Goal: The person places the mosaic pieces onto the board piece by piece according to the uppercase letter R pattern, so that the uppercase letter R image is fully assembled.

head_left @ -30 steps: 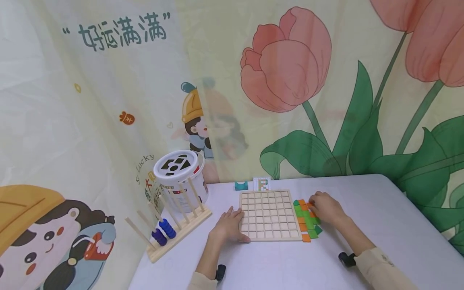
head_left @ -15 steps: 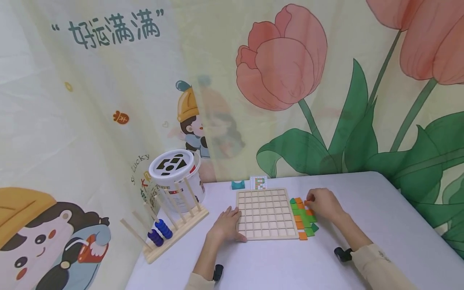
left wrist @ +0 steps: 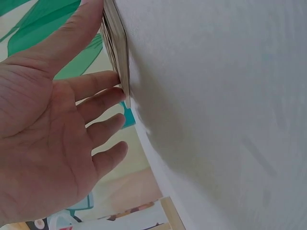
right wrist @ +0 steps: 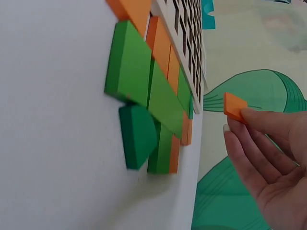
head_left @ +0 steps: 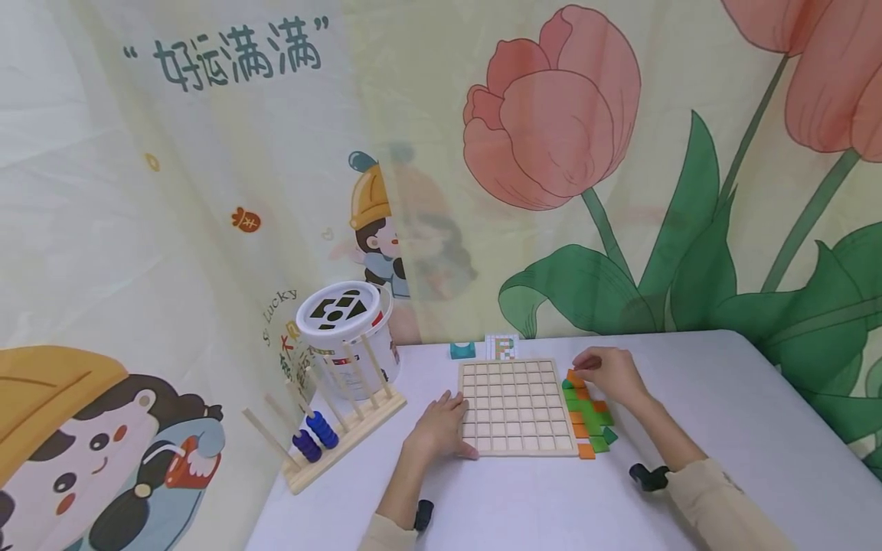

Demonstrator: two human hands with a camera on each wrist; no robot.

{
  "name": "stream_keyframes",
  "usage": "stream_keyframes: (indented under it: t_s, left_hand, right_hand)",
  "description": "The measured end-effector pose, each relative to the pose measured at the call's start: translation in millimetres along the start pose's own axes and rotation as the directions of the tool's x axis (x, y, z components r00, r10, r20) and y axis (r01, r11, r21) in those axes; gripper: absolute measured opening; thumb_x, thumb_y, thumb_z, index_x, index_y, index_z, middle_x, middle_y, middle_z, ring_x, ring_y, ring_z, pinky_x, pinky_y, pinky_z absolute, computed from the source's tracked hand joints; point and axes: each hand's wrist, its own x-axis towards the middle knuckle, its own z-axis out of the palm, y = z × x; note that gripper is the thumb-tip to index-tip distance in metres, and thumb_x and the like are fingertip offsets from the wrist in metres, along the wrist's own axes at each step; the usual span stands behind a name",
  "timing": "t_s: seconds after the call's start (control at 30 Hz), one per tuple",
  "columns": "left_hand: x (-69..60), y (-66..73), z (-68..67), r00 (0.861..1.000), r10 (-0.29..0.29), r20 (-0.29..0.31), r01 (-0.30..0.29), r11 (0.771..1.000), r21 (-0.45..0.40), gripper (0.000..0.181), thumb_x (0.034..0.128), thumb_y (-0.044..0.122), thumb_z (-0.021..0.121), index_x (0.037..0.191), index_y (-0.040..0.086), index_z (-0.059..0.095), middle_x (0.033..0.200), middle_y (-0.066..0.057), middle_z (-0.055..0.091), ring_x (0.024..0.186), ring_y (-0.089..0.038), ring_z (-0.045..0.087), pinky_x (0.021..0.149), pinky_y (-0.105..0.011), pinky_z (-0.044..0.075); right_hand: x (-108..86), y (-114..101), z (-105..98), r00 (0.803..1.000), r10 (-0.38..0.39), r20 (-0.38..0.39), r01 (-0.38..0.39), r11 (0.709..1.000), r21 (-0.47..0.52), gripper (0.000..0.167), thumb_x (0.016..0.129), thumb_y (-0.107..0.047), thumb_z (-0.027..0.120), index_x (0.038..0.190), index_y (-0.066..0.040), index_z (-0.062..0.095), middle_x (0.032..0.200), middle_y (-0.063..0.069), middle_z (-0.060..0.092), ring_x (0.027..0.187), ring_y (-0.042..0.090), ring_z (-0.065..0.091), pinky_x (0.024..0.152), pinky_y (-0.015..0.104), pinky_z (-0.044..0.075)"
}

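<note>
A wooden grid board (head_left: 508,408) with square compartments lies on the white table. At its left edge, my left hand (head_left: 441,427) rests with the fingers extended against the frame and the thumb by the near corner. My right hand (head_left: 613,375) is above the far end of the tile cluster, right of the board. Between thumb and fingertips it pinches a flat orange square tile (right wrist: 235,106), held off the table in the right wrist view. Below lie green tiles (head_left: 591,417), orange tiles (head_left: 579,430) and a dark green tile (right wrist: 136,136) with slanted sides, grouped close together.
Behind the board are a pattern card (head_left: 501,347) and a teal piece (head_left: 462,350). On the left stand a wooden peg rack (head_left: 347,440) with purple-blue beads (head_left: 315,438) and a white lidded bucket (head_left: 344,337). A printed curtain hangs behind the table.
From among the tiles, my right hand has risen and moved toward the far left end of the cluster, carrying an orange tile. My left hand stays at the board's edge.
</note>
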Motion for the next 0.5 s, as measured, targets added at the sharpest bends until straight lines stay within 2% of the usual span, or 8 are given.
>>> stream_keyframes:
  t_s: [0.2,0.33,0.5]
  left_hand:
    - [1.5,1.7,1.8,1.0,-0.005,0.004,0.005,1.0,0.015,0.098,0.0721,0.048,0.093,0.15,0.002,0.054,0.161,-0.014,0.047,0.154,-0.033,0.034,0.125,-0.051,0.031]
    - [1.7,2.4,2.2,1.0,-0.018,0.001,0.018,1.0,0.023,0.099,0.071,0.049,0.094,0.149,0.003,0.055,0.16,-0.013,0.047,0.154,-0.032,0.034,0.125,-0.052,0.031]
    - [1.0,3.7,-0.1,1.0,-0.021,-0.008,0.022,0.999,0.035,0.098,0.0707,0.048,0.094,0.148,0.003,0.055,0.16,-0.014,0.048,0.154,-0.033,0.035,0.124,-0.052,0.032]
  right_hand:
    - [5.3,-5.8,9.5,0.999,0.046,0.028,-0.048,0.995,0.085,0.011,0.087,-0.003,0.083,0.097,-0.003,0.078,0.087,0.005,0.076,0.08,0.021,0.073,0.067,0.024,0.06]
    - [10.5,-9.4,17.2,0.996,0.062,0.063,-0.068,0.992,0.109,0.011,0.089,-0.006,0.083,0.098,-0.004,0.077,0.086,0.003,0.077,0.079,0.019,0.073,0.068,0.025,0.06]
    - [20.3,-13.3,28.7,0.989,0.088,0.118,-0.109,0.977,0.184,0.015,0.089,-0.011,0.084,0.101,-0.005,0.077,0.086,0.002,0.077,0.078,0.017,0.074,0.068,0.03,0.063]
